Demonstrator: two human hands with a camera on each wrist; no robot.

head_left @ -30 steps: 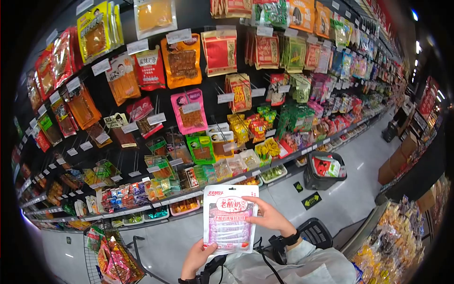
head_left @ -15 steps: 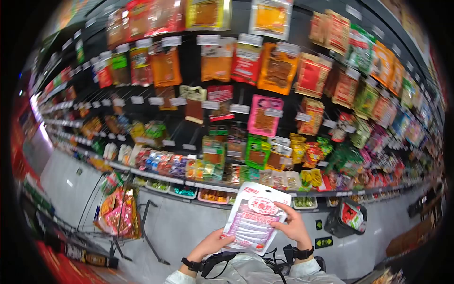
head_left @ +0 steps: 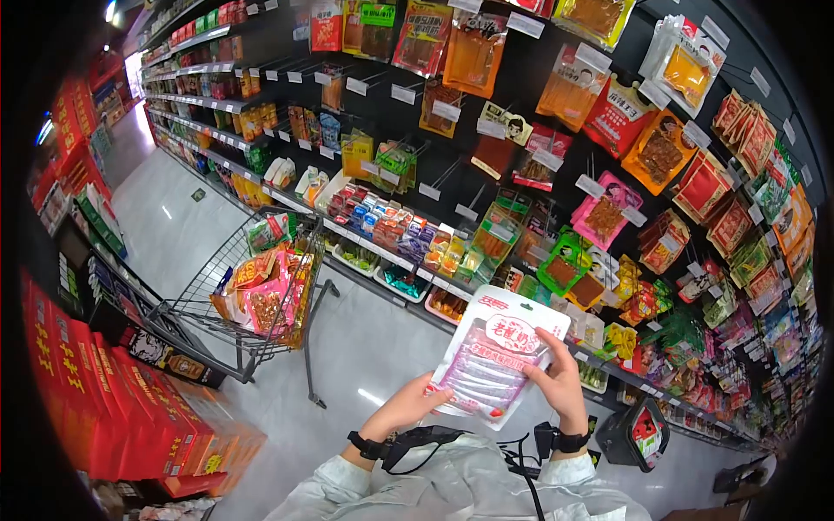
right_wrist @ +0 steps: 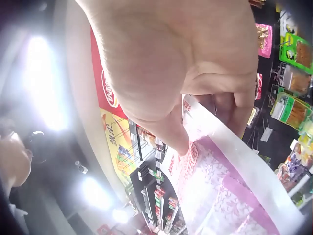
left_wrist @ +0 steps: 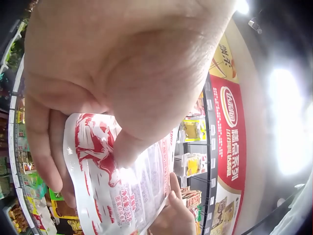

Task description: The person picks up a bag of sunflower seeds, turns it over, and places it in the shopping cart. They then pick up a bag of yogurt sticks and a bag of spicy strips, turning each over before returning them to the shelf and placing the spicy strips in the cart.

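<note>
Both hands hold a white snack pouch (head_left: 499,356) with red lettering and a clear window over purple-and-white wrapped sticks. It is tilted, front face up, before the person's chest. My left hand (head_left: 404,406) pinches its lower left corner, thumb on the front and fingers behind. At the right edge my right hand (head_left: 560,386) grips it the same way. In the left wrist view the thumb presses on the pouch (left_wrist: 127,181) beside a red printed picture. The right wrist view shows the thumb on the pouch (right_wrist: 220,181) near its top edge, with fingers behind it.
A wire shopping cart (head_left: 204,300) holding bright snack bags (head_left: 269,300) stands at left. Ahead runs a shelf wall (head_left: 443,187) of hanging packets. Red boxes (head_left: 113,399) are stacked at lower left. A dark basket (head_left: 621,447) sits on the floor at right.
The head view has swung left, bringing the cart and red boxes further into sight. Both hands keep their hold on the pouch, which now tilts more to the right.
</note>
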